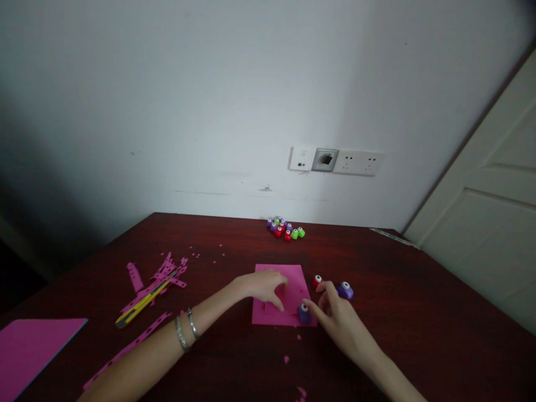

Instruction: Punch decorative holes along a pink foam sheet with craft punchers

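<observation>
A pink paper sheet (288, 273) lies on the dark table, with a smaller pink piece on it. Over its middle hovers or rests my left hand (267, 287), thumb and fingers apart and curved, nothing visible between them. On the sheet's lower right corner stands a purple craft punch (304, 314). Beside it is my right hand (332, 314), its thumb tip close to that punch; whether they touch I cannot tell. The index finger reaches toward a red craft punch (317, 281) right of the sheet. Behind this hand sits another purple punch (345, 290), partly covered.
Several small red, green and purple punches (288, 235) are grouped near the wall. At left, a yellow utility knife (144, 304) lies on pink scraps (134, 277), with a long punched strip (129, 347) nearer. A larger pink sheet (36, 349) is at the left edge.
</observation>
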